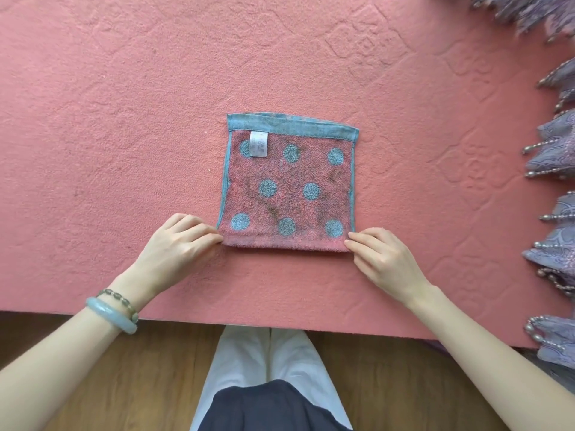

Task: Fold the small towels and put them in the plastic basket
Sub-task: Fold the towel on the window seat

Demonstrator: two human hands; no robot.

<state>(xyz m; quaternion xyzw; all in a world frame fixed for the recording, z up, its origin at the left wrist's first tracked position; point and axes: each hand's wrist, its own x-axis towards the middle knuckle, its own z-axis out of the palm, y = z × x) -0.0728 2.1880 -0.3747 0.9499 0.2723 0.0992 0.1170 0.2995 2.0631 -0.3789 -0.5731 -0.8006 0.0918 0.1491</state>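
A small pink towel (289, 185) with teal dots and a teal border lies folded flat in the middle of the pink bed cover. A white label sits near its far left corner. My left hand (179, 244) pinches the towel's near left corner. At the near right corner, my right hand (384, 258) holds the fold with its fingertips. No plastic basket is in view.
The pink textured bed cover (124, 119) ends at a near edge above a wooden floor (109, 384). Purple cloth with beaded fringe (557, 150) runs along the right side. My legs stand at the bed's edge.
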